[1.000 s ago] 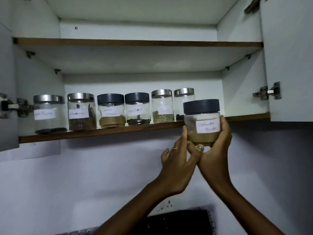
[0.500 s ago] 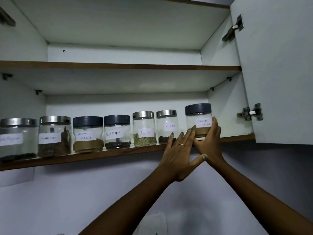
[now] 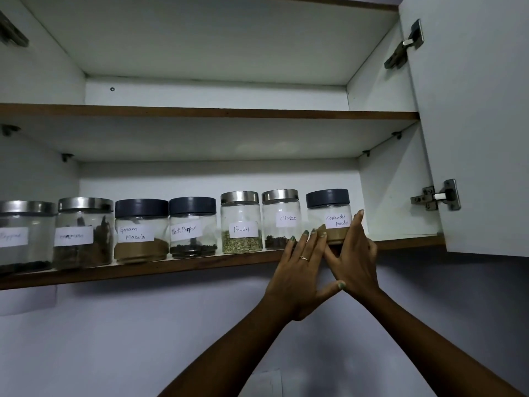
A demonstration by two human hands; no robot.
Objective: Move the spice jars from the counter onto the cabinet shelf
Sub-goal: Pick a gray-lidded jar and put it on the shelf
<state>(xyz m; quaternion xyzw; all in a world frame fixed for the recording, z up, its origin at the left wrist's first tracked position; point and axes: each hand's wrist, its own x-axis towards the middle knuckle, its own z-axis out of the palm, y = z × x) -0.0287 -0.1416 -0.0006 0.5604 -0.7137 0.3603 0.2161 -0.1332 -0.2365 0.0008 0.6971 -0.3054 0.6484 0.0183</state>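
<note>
The coriander powder jar (image 3: 328, 206), clear with a dark lid, stands at the right end of the lower cabinet shelf (image 3: 171, 267). My left hand (image 3: 300, 270) touches its lower left with straight fingers. Fingers of my right hand (image 3: 355, 259) lie straight up the jar's right side. Left of it stand the cloves jar (image 3: 282, 222), the fennel jar (image 3: 241, 224), the black pepper jar (image 3: 192, 227), the garam masala jar (image 3: 141, 230) and two steel-lidded jars (image 3: 83, 233) at the far left.
The open cabinet door (image 3: 481, 124) hangs at the right with its hinge (image 3: 436, 195) close to the jar. The upper shelf (image 3: 200, 111) shows nothing on it. A short stretch of shelf lies between the coriander jar and the cabinet's right wall.
A second ago both hands held the coriander jar in front of the shelf edge. It now stands on the shelf beside the cloves jar, with my fingers straightened against it.
</note>
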